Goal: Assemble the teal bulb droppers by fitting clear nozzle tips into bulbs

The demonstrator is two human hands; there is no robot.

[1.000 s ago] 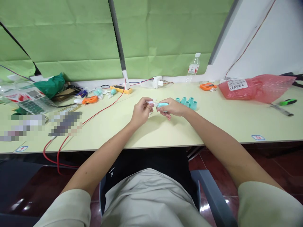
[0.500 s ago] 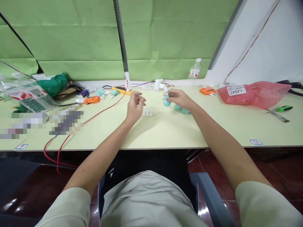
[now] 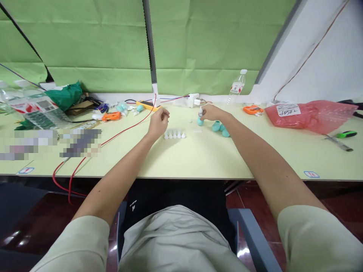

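My right hand [image 3: 211, 112] has its fingers closed on the white top of a small teal bottle [image 3: 200, 121], which is upright at the tabletop. Just right of it, several teal round pieces [image 3: 216, 126] sit close together, partly behind my right forearm. My left hand [image 3: 159, 120] hangs over the table with its fingers curled together; whatever they may hold is too small to make out. Below and right of that hand stands a row of several small white pointed caps [image 3: 175, 135].
A clear bottle [image 3: 237, 87] stands at the back. Red plastic packaging [image 3: 310, 115], an orange tool [image 3: 253, 109] and a green-handled tool [image 3: 346, 134] lie right. Left are an orange tool [image 3: 112, 116], a yellow device [image 3: 148, 105], a red cable [image 3: 124, 131] and bottles in plastic [image 3: 42, 109].
My right hand has lowered the teal bottle slightly toward the tabletop. The fingers of my left hand have curled closer together, and that hand has shifted a little left. The view has shifted slightly.
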